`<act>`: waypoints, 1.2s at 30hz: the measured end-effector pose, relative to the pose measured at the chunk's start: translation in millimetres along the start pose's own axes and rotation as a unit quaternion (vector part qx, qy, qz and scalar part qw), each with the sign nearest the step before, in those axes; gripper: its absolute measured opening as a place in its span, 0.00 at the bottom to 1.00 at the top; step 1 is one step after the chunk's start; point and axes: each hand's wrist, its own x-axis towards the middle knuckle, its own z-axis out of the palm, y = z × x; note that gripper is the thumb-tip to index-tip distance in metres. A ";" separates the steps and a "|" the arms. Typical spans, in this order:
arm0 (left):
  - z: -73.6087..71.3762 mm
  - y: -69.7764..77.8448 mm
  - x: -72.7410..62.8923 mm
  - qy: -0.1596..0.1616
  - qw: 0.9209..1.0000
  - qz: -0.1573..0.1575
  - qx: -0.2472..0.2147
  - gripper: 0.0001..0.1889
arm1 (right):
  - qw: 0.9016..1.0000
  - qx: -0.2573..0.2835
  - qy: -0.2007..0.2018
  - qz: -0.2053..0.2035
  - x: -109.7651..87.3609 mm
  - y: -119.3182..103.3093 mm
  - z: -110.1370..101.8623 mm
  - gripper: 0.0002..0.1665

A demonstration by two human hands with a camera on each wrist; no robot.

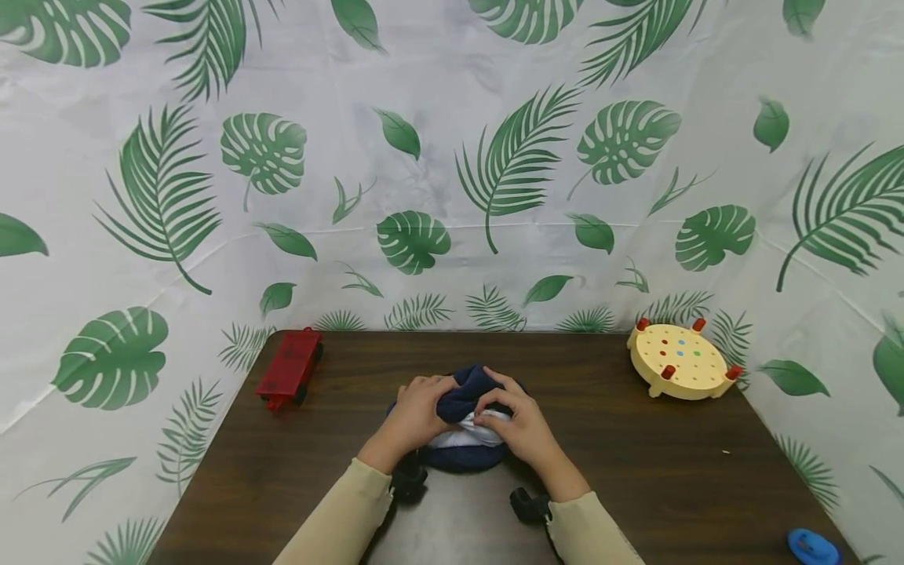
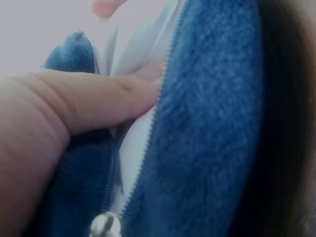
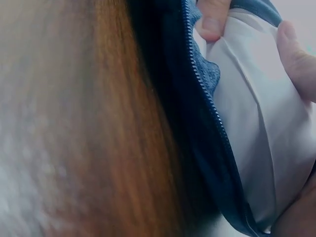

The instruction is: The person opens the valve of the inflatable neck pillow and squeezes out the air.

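Note:
A dark blue plush zip cover (image 1: 468,458) sits bunched on the table between both hands, its zip parted over smooth white fabric (image 1: 452,438). My left hand (image 1: 422,413) grips the cover from the left, fingers over its top. The left wrist view shows the thumb (image 2: 108,98) reaching across the gap onto the white fabric (image 2: 136,148), by the zip teeth; a metal zip pull (image 2: 105,225) is lower down. From the right, my right hand (image 1: 521,424) holds the cover's upper fold and white fabric with bent fingers and thumb. What lies deeper inside is hidden.
A red toy cart (image 1: 291,365) with dark wheels stands at the back left of the brown table (image 1: 579,455). At the back right lies a round yellow toy (image 1: 678,361) with red pegs. A blue object (image 1: 812,547) sits at the front right. Leaf-patterned cloth hangs behind.

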 end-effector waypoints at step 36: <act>8.1 -0.9 -0.4 0.023 1.000 -0.010 -0.011 0.34 | 0.999 0.010 -0.005 -0.032 -0.9 6.7 2.8 0.10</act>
